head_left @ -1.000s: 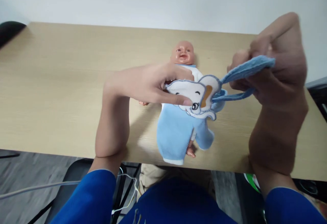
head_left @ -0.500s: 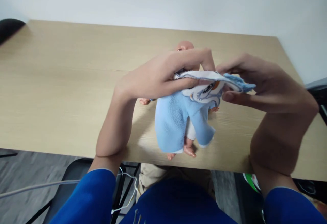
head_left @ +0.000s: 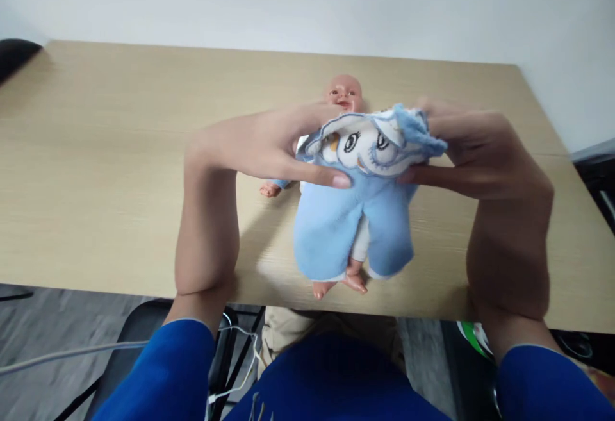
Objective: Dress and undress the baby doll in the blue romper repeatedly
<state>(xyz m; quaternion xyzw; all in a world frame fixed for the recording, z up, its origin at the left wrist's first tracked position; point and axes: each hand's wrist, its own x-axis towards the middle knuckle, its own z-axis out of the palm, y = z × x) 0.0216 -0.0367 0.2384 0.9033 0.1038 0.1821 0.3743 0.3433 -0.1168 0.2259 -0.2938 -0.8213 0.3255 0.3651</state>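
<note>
Between my hands hang small light-blue doll pants (head_left: 327, 229) with a white embroidered face patch at the top and two short legs. My left hand (head_left: 283, 145) pinches the bunched left side of the waist, its thumb across the front. On the other side my right hand (head_left: 473, 145) grips the bunched right edge, thumb in front. Behind the pants a baby doll (head_left: 344, 90) lies on its back, head toward the far side. Its head, one hand and feet show; the pants and my hands cover most of its body.
A light wooden table (head_left: 120, 152) carries the doll and reaches back to a white wall (head_left: 288, 4). Below its front edge are a black chair (head_left: 144, 318) with a white cable (head_left: 72, 354) on the left, and a dark object with a green-and-white patch on the right.
Both hands have shifted left with the pants, and my left hand has slid to the waist's left side. The pants now hang more squarely, and more of the doll's head shows.
</note>
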